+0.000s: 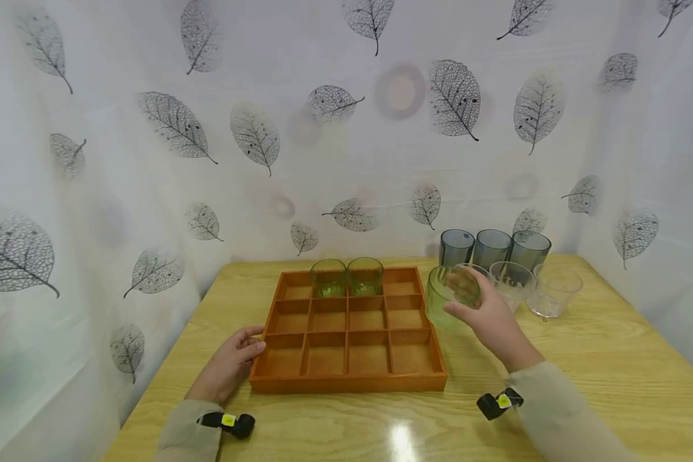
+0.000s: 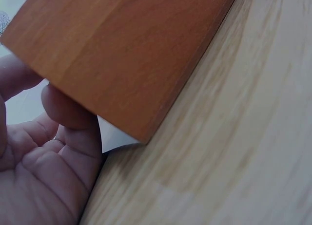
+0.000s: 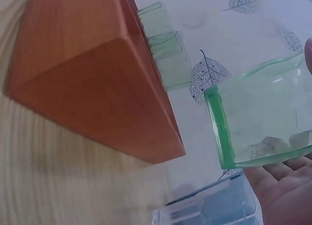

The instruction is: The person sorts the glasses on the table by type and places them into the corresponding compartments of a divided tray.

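Left hand: we see it (image 1: 229, 362) resting against the box's left wall, fingers loosely bent, not clenched.
Right hand: we see it (image 1: 493, 323) grasping 1 green glass (image 1: 441, 300).
Held glass: we find it raised above the table (image 1: 317, 423), just right of the box.
Orange-brown box: we count 12 compartments in this wooden box (image 1: 346, 384), 3 rows of 4.
Seated glasses: we see 2 more green glasses (image 1: 366, 279) in the back row's 2 middle compartments.
Right back: we see 3 grey-blue glasses (image 1: 530, 247) behind clear glasses (image 1: 554, 296), partly hidden by the right hand.
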Available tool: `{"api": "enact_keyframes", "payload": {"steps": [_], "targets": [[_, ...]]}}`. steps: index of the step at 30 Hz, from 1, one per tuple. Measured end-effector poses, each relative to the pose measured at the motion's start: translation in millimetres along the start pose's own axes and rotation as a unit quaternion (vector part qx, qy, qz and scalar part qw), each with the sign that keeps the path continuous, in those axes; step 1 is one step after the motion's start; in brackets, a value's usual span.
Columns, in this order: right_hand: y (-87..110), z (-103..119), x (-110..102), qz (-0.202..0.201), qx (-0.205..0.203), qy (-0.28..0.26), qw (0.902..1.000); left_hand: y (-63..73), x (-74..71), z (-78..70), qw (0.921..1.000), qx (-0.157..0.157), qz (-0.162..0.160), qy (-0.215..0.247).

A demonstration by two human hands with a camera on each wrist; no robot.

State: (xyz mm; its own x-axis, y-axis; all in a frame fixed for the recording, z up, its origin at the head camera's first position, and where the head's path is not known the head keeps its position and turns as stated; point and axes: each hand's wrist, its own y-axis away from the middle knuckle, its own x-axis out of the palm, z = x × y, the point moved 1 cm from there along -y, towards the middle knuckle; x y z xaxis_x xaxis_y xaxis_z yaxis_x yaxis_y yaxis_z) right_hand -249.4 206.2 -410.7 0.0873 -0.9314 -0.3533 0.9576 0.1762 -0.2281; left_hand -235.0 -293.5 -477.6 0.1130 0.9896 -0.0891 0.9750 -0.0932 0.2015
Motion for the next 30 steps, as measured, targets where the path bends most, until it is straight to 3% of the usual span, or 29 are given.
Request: {"api": "enact_keyframes", "payload": {"steps": [15, 22, 30], "targets": [[-50.6, 20.8, 17.8, -0.006, 0.023, -0.020, 0.9995, 0.6, -2.3, 1.0, 1.0000, 0.000, -0.002, 0.004], [-74.1, 14.3, 29.2, -0.014, 0.039, -0.011, 0.9991, 1.0, -1.3, 0.1, 1.0000, 0.002, 0.003, 0.005], [-87.9, 4.2, 41.2, -0.028, 0.033, -0.013, 0.9990, -0.2, -1.4, 1.0, 1.0000, 0.002, 0.003, 0.009]]}}
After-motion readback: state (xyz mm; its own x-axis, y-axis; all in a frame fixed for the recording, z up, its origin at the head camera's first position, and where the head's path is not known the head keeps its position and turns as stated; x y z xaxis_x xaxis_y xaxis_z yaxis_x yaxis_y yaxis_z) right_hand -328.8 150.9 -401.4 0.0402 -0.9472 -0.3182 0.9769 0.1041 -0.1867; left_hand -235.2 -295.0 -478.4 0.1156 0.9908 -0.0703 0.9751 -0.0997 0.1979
